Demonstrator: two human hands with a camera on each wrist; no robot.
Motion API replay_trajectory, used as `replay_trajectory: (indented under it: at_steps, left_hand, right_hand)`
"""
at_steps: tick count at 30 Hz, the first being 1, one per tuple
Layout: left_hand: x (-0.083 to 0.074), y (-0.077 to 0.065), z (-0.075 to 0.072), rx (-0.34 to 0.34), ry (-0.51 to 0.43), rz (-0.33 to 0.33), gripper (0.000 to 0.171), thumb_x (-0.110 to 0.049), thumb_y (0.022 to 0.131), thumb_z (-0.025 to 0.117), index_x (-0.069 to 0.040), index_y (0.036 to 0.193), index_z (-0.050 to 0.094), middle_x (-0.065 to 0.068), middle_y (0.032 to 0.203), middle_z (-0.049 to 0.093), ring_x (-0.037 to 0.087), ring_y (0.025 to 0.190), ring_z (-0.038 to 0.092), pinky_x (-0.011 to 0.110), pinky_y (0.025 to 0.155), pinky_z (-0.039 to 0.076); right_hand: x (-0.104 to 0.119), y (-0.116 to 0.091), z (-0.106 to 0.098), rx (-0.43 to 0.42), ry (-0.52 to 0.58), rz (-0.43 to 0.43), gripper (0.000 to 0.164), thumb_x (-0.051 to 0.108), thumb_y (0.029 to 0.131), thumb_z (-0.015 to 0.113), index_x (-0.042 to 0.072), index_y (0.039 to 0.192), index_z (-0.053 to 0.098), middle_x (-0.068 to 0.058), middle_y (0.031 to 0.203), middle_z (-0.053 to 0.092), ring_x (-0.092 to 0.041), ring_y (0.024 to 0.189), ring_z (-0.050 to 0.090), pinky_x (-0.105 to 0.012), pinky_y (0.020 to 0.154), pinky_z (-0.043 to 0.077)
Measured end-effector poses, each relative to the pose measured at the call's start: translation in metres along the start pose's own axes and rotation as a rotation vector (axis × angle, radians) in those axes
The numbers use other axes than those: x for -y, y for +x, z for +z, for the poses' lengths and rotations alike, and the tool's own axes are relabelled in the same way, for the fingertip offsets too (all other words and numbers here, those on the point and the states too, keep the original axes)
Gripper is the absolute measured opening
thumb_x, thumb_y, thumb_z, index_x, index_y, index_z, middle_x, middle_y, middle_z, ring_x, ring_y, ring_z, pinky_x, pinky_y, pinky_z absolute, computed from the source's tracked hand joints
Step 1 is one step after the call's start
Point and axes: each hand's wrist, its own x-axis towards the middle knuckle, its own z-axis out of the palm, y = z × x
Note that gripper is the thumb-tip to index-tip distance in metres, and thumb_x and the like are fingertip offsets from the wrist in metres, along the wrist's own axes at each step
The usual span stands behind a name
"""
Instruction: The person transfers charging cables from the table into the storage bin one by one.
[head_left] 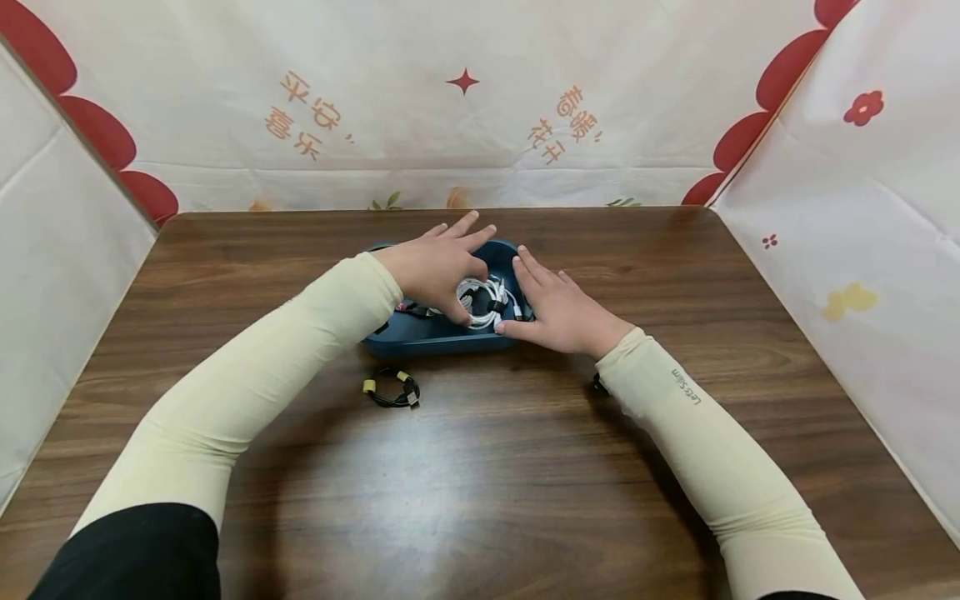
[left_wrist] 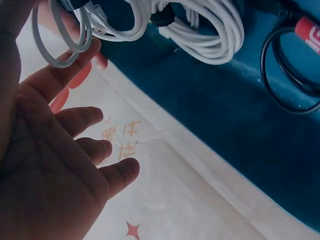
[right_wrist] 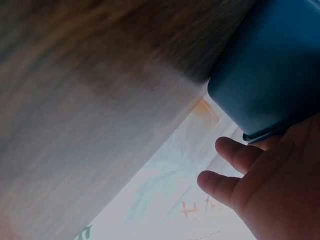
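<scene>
A blue plastic box (head_left: 450, 343) with cables inside stands toward the back of the table. My left hand (head_left: 435, 271) reaches over it, fingers spread, thumb and index finger beside a coiled white cable (head_left: 501, 290) bound with a black strap. In the left wrist view a white loop (left_wrist: 60, 64) crosses in front of the index finger; no firm grip shows. My right hand (head_left: 562, 312) rests on the box's right end with straight fingers, the thumb at the front rim. The right wrist view shows its fingers against the outer wall.
A coiled black USB cable (head_left: 390, 405) with yellow ties lies on the wooden table (head_left: 420, 500) in front of the box. Inside the box, a black cable (left_wrist: 272, 75) has a red tag (left_wrist: 307, 34). White printed cloth (head_left: 465, 133) hangs behind and at both sides.
</scene>
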Motion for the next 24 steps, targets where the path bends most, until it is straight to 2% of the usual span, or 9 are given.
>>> replay_trajectory:
  at_steps: [7,14,17,24]
  left_hand:
    - [-0.008,0.010,0.005,0.015,0.060,-0.011,0.062,-0.057,0.080,0.075,-0.026,0.134,0.064,0.007,0.166,0.005,0.033,0.150,-0.013,0.057,0.118,0.009]
    - [-0.013,0.016,0.014,0.055,0.079,-0.004,0.068,-0.054,0.082,0.075,-0.025,0.141,0.058,0.010,0.166,0.007,0.034,0.150,-0.012,0.056,0.117,0.012]
    - [-0.012,0.015,0.015,0.059,0.084,-0.009,0.072,-0.053,0.082,0.075,-0.025,0.144,0.054,0.010,0.166,0.006,0.034,0.150,-0.012,0.056,0.117,0.012]
    - [-0.001,0.001,0.007,0.003,0.019,-0.023,0.075,-0.054,0.080,0.077,-0.022,0.144,0.054,0.011,0.166,0.003,0.032,0.150,-0.015,0.057,0.117,0.011]
  right_hand:
    - [0.000,0.000,0.000,0.001,0.013,-0.009,0.107,0.079,0.089,0.039,0.006,0.159,0.001,-0.008,0.166,-0.009,-0.028,0.151,0.007,-0.063,0.115,0.011]
    - [-0.001,-0.001,0.000,-0.004,0.019,-0.015,0.106,0.078,0.090,0.040,0.007,0.159,0.001,-0.005,0.165,-0.012,-0.028,0.151,0.006,-0.062,0.115,0.011]
    - [0.000,-0.002,0.000,-0.007,0.020,-0.012,0.104,0.075,0.091,0.043,0.007,0.159,0.001,-0.005,0.165,-0.011,-0.028,0.151,0.007,-0.061,0.116,0.011]
    - [0.002,-0.001,-0.001,-0.006,0.014,-0.003,0.104,0.072,0.092,0.046,0.005,0.159,0.004,-0.007,0.166,-0.008,-0.029,0.151,0.009,-0.061,0.116,0.012]
